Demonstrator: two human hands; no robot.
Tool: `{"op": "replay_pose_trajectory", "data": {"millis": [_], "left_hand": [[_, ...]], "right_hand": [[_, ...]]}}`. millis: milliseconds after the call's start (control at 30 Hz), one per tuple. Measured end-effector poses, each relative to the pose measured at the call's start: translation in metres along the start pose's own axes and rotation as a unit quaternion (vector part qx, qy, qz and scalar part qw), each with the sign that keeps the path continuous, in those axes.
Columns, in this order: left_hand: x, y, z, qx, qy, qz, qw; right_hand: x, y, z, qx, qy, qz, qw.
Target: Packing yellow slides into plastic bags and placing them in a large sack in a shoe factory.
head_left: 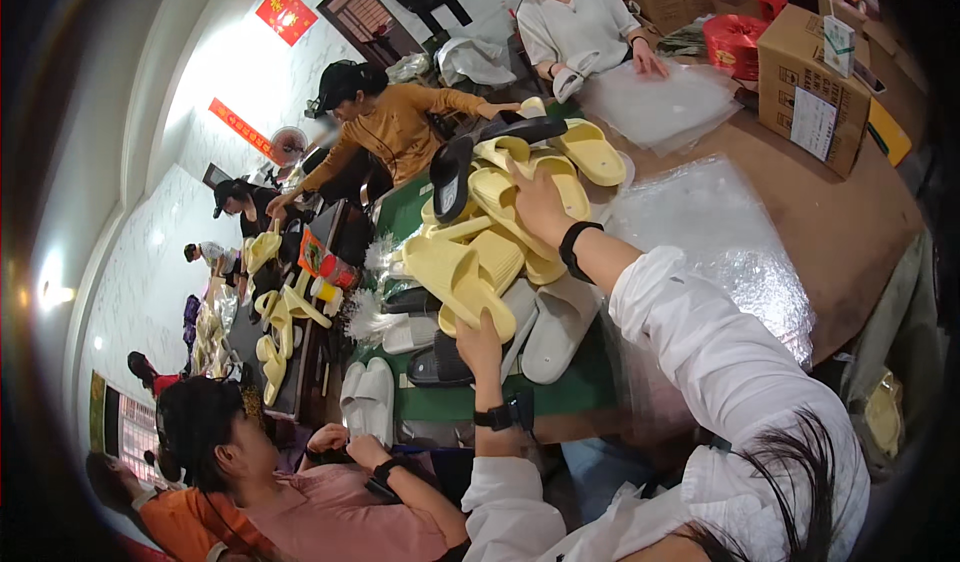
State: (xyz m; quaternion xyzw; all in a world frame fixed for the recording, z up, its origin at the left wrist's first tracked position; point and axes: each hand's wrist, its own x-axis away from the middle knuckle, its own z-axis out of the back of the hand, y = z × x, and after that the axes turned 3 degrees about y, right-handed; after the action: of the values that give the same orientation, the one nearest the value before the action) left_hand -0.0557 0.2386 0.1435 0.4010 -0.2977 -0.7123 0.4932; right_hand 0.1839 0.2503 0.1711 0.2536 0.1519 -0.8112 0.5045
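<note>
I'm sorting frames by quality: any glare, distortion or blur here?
Head view: strong fisheye bending with black corners; glare on the white wall and the clear plastic bags; the left hand and right hand on the yellow slippers look fairly sharp.

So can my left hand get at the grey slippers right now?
Probably yes. The left hand grips a yellow slipper just above the grey slippers, which lie uncovered beside it, though it would need to let go first.
</note>
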Motion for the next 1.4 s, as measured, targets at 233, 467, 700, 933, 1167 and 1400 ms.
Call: {"op": "replay_pose_trajectory", "data": {"millis": [233,467,700,933,1167,1400], "left_hand": [[0.006,0.027,-0.020,0.447,-0.042,0.094,0.889],[0.040,0.115,-0.021,0.447,-0.119,-0.049,0.885],[0.114,0.174,-0.012,0.514,-0.274,-0.050,0.811],[0.191,0.170,-0.034,0.547,-0.405,0.071,0.729],[0.226,0.130,-0.055,0.470,-0.494,0.145,0.717],[0.219,0.098,-0.087,0.447,-0.488,0.199,0.723]], "right_hand": [[0.044,0.008,0.036,-0.126,-0.026,0.044,0.991],[0.101,0.034,0.062,-0.319,-0.061,0.051,0.944],[0.173,0.073,0.158,-0.754,-0.080,-0.118,0.641],[0.248,0.139,0.140,-0.780,0.142,-0.249,0.556],[0.327,0.164,0.163,-0.365,0.204,-0.397,0.817],[0.340,0.161,0.162,-0.299,0.145,-0.459,0.824]]}}
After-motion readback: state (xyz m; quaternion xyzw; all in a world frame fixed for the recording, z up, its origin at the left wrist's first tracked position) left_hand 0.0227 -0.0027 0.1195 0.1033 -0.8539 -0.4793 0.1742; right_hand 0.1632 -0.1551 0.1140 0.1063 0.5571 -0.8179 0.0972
